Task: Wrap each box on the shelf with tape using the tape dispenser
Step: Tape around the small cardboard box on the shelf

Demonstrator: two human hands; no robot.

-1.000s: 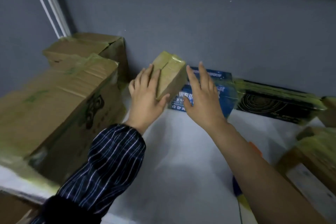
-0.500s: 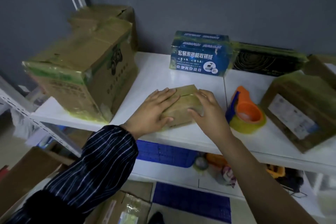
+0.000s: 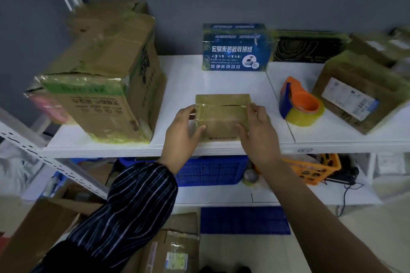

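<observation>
A small brown cardboard box (image 3: 223,115) lies flat near the front edge of the white shelf (image 3: 184,82). My left hand (image 3: 183,131) grips its left side, thumb across the near face. My right hand (image 3: 258,129) grips its right side the same way. An orange and blue tape dispenser (image 3: 298,102) with a roll of yellowish tape stands on the shelf to the right of the box, apart from both hands.
A large taped carton (image 3: 106,77) stands at the left. A blue printed box (image 3: 235,47) and a black box (image 3: 307,47) line the back wall. A labelled brown carton (image 3: 357,93) sits at the right. Blue and orange crates (image 3: 210,172) fill the lower shelf.
The small box came down from the back wall to the shelf's front edge and now lies squared between both hands, which shifted to its two sides. The view tilted downward.
</observation>
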